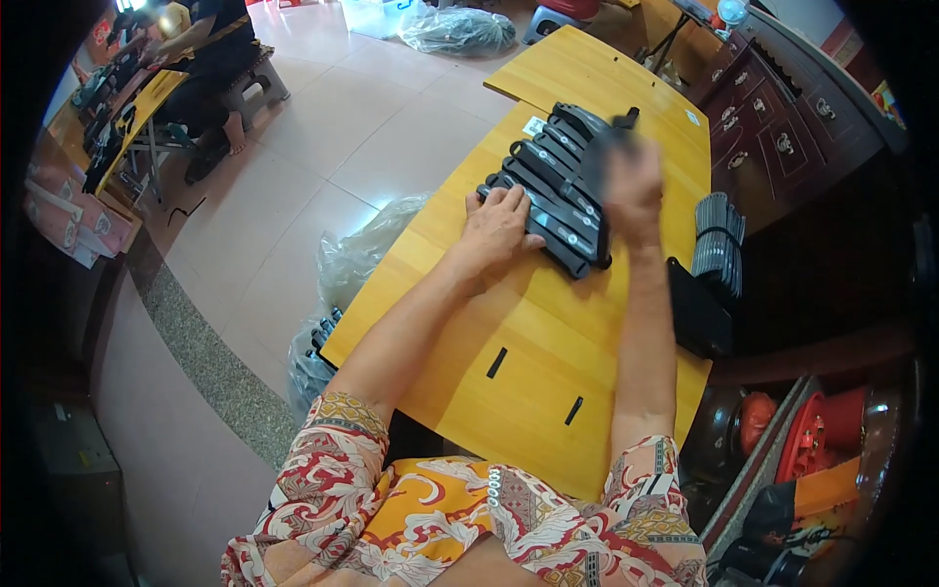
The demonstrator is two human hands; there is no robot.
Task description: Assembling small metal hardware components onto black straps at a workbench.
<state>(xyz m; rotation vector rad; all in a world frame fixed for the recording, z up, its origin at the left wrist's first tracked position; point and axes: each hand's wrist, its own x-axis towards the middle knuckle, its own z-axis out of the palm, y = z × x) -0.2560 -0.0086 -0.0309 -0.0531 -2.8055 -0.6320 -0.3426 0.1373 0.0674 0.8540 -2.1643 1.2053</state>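
Observation:
A row of several flat black plastic parts point(553, 186) lies side by side on a yellow wooden table point(528, 382). My left hand point(499, 230) rests flat on the near end of the row, fingers spread over the parts. My right hand point(631, 186) is raised at the right side of the row and blurred by motion; it grips a black part point(611, 132) that sticks up past its fingers. Two small black strips point(497, 363) point(573, 411) lie loose on the table nearer to me.
A bundled stack of black parts point(719, 245) and a flat black piece point(697, 308) lie at the table's right edge. Clear plastic bags point(342, 274) with more parts sit on the tiled floor to the left. Another person point(210, 59) sits at a far table. Dark wooden cabinets point(782, 127) stand right.

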